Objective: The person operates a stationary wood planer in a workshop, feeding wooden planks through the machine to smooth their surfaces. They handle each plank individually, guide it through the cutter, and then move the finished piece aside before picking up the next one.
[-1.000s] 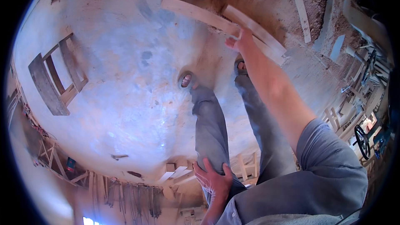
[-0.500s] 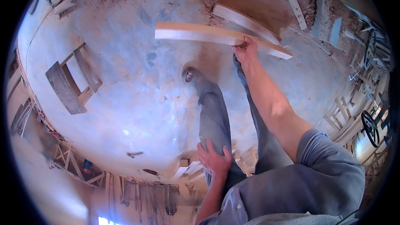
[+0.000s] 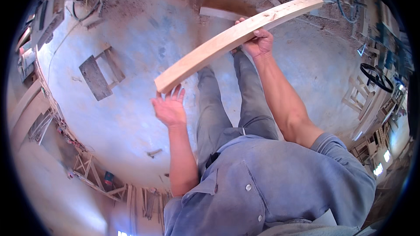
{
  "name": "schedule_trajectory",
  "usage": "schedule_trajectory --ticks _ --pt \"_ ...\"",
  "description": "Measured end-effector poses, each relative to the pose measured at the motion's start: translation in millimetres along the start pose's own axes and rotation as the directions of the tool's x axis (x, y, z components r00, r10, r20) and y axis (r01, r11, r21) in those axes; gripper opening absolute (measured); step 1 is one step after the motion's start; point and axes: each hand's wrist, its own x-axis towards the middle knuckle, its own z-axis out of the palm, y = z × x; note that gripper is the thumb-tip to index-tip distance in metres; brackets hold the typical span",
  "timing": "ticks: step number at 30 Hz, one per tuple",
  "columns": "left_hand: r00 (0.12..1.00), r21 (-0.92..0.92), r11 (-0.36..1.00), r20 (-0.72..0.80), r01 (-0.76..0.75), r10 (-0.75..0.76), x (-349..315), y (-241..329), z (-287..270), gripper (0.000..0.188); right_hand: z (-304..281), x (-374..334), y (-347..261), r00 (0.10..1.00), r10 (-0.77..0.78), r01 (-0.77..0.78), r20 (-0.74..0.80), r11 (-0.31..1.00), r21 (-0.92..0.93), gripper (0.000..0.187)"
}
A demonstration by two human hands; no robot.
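A long, pale wooden beam (image 3: pixel 210 52) with squared edges hangs in the air before me, slanting from lower left to upper right. My right hand (image 3: pixel 259 44) is closed around it a little right of its middle, thumb on the near side and fingertips showing past the far edge. At the beam's lower left end, my left hand (image 3: pixel 170 110) is held palm up with its fingers spread. Its fingertips reach under that end; whether they touch the wood I cannot tell.
A second length of wood (image 3: pixel 218 13) lies on the dusty floor beyond the beam. To the left is a small wooden stool (image 3: pixel 97 78), apparently on its side. A dark handwheel (image 3: pixel 376 78) stands at the right among stacked wood. Cables (image 3: pixel 89 6) trail at the far left.
The beam has risen from near the floor, its right end swinging upward. My left hand has left my thigh and come forward to the beam's left end. I stand more upright.
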Motion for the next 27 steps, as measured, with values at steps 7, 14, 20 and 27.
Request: schedule_trajectory --ticks 7,14,20,27 --pt "0.997 0.340 0.937 0.024 -0.075 0.071 -66.3 53.8 16.1 0.054 85.1 -99.5 0.9 0.906 0.016 -0.041 0.422 0.998 0.050 0.084" --pt "0.997 0.184 0.980 0.037 -0.070 0.065 -103.1 62.6 -36.7 0.049 122.7 -188.2 9.8 0.790 -0.006 0.013 0.613 1.000 -0.006 0.090" --pt "0.974 0.169 0.966 0.149 -0.195 0.170 -147.6 55.8 -46.6 0.055 131.7 -247.8 -10.7 0.741 0.094 -0.079 0.665 0.995 -0.053 0.083" --pt "0.974 0.223 0.965 0.204 -0.139 0.093 -179.7 -13.9 -60.1 0.046 119.7 -299.8 -67.6 0.752 0.100 -0.090 0.651 0.995 -0.048 0.083"
